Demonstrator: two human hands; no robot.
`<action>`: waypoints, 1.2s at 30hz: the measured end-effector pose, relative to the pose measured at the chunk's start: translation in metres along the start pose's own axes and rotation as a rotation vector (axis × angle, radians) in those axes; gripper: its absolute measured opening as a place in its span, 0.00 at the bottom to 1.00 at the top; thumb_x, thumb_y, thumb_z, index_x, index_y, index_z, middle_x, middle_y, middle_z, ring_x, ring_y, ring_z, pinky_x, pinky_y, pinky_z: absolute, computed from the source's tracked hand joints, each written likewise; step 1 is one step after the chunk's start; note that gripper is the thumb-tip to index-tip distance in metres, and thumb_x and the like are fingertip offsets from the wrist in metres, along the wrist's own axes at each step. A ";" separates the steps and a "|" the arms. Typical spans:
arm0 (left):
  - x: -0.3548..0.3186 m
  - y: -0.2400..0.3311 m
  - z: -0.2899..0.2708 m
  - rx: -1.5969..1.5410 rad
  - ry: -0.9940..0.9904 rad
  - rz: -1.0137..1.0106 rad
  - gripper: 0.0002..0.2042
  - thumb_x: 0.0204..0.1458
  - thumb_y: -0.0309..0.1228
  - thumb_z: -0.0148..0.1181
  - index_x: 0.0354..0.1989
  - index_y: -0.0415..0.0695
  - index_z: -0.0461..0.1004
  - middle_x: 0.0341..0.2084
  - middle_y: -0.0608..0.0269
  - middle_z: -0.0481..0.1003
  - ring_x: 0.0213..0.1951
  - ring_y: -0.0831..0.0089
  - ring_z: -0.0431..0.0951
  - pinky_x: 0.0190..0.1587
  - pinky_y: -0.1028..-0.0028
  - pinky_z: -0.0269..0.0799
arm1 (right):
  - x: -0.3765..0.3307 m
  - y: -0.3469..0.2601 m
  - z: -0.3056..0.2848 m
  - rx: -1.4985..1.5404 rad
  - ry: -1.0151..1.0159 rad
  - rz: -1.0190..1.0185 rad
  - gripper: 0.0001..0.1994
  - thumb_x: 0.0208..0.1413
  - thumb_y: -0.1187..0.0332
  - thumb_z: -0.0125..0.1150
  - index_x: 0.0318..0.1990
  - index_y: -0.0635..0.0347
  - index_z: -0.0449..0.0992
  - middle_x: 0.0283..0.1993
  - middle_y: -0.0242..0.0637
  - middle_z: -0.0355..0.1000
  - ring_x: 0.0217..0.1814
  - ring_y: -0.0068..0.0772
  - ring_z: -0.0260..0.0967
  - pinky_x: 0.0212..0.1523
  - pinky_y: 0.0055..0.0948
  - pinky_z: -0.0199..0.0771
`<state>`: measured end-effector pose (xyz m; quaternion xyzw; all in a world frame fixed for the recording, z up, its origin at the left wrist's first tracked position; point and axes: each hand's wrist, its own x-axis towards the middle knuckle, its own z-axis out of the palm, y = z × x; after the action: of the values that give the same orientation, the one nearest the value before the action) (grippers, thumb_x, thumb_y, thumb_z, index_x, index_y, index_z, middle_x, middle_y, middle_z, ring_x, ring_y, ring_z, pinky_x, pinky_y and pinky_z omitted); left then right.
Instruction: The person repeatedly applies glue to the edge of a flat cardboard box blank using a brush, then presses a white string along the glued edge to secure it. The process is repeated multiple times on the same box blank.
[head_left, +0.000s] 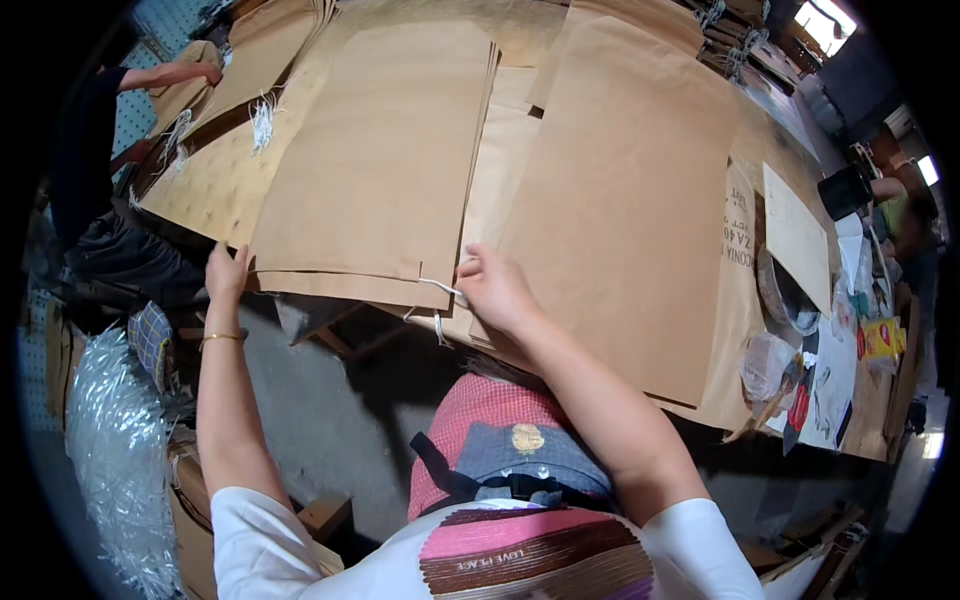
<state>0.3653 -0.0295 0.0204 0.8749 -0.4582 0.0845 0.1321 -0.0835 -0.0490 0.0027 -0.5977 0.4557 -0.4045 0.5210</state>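
A stack of large brown paper sheets (380, 150) lies on the table in front of me, with a narrow folded strip (340, 285) along its near edge. At the near left corner, my left hand (228, 272) pinches the edge of the brown paper. A short white cord (437, 286) comes out of the strip's right end and runs to my right hand (495, 290), whose fingers are closed on it. Another bit of white cord (440, 328) hangs below the table edge. Right of my right hand lies a second large brown paper stack (620, 210).
At the far left a person (85, 170) handles brown paper beside a bundle of white cords (262, 125). On the right stand a white board (797, 240), scissors with red handles (797, 410) and a yellow packet (880, 342). Clear plastic strips (120, 450) bulge at lower left.
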 end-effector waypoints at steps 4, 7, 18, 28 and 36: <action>-0.084 0.093 -0.035 -0.244 0.417 0.447 0.14 0.54 0.32 0.56 0.46 0.38 0.72 0.40 0.50 0.74 0.45 0.54 0.73 0.48 0.63 0.67 | -0.084 -0.028 -0.098 0.208 -0.006 0.218 0.05 0.54 0.74 0.60 0.28 0.61 0.73 0.22 0.25 0.67 0.25 0.13 0.62 0.25 0.17 0.63; -0.174 0.133 -0.036 -0.571 0.245 0.471 0.11 0.52 0.23 0.58 0.43 0.37 0.74 0.37 0.52 0.74 0.41 0.59 0.74 0.45 0.67 0.69 | -0.154 -0.017 -0.161 0.179 0.194 0.321 0.13 0.58 0.69 0.58 0.20 0.57 0.68 0.19 0.19 0.61 0.22 0.10 0.53 0.22 0.17 0.53; -0.255 0.271 -0.072 -0.427 -0.036 1.021 0.18 0.43 0.20 0.57 0.46 0.39 0.67 0.46 0.50 0.69 0.43 0.50 0.73 0.49 0.58 0.67 | -0.283 -0.051 -0.336 -1.512 0.501 0.246 0.27 0.45 0.81 0.60 0.56 0.52 0.69 0.44 0.43 0.66 0.46 0.47 0.67 0.43 0.39 0.69; -0.285 0.222 -0.071 0.211 -0.880 1.235 0.12 0.42 0.28 0.59 0.37 0.45 0.77 0.36 0.56 0.77 0.43 0.60 0.76 0.43 0.65 0.73 | -0.290 -0.016 -0.367 -1.513 0.606 -0.059 0.24 0.44 0.83 0.61 0.52 0.51 0.72 0.39 0.40 0.70 0.42 0.43 0.71 0.42 0.30 0.71; -0.333 0.274 0.076 -0.498 -0.268 1.199 0.06 0.45 0.29 0.54 0.29 0.42 0.74 0.32 0.56 0.76 0.35 0.58 0.77 0.38 0.64 0.72 | -0.244 -0.052 -0.318 -0.289 1.220 -0.336 0.04 0.52 0.74 0.61 0.30 0.65 0.73 0.28 0.33 0.70 0.24 0.17 0.61 0.24 0.16 0.62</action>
<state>-0.0469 0.0570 -0.0990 0.4149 -0.8840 -0.0744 0.2023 -0.4443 0.1079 0.0934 -0.3879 0.6201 -0.6818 0.0125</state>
